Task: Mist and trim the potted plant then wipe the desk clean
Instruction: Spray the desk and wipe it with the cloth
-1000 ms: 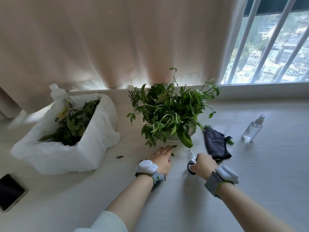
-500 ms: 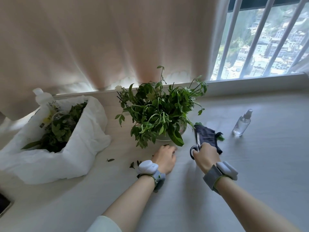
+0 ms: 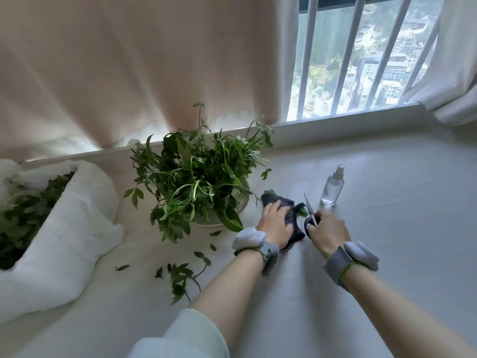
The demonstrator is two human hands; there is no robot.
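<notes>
Fingers (image 3: 271,206) of your left hand (image 3: 275,226): laid nearly straight and close together, flat on the dark cloth (image 3: 294,223), pressing it to the counter (image 3: 387,241); none curls round it. Fingers of your right hand (image 3: 327,232): curled round the dark handles of the scissors (image 3: 309,211), blades pointing away from you. Potted plant (image 3: 198,182): upright toward the back of the counter, a leafy green bush in a pale pot, long stems drooping over the rim. Cloth: just right of the potted plant, crumpled, a green leaf showing at its far edge. Scissors: right of the cloth, farther from the potted plant. Spray bottle (image 3: 332,188): clear, upright, right of the potted plant beyond the scissors, apart from both your hands. Cut sprigs (image 3: 180,275): scattered with loose leaves on the counter in front of the potted plant, on your side. White bag (image 3: 72,228): left of the potted plant, open, filled with green cuttings. Wrist bands (image 3: 351,257): one grey-and-white on each wrist. Curtain (image 3: 129,73): behind the potted plant. Barred window (image 3: 361,60): behind the potted plant, to its right.
</notes>
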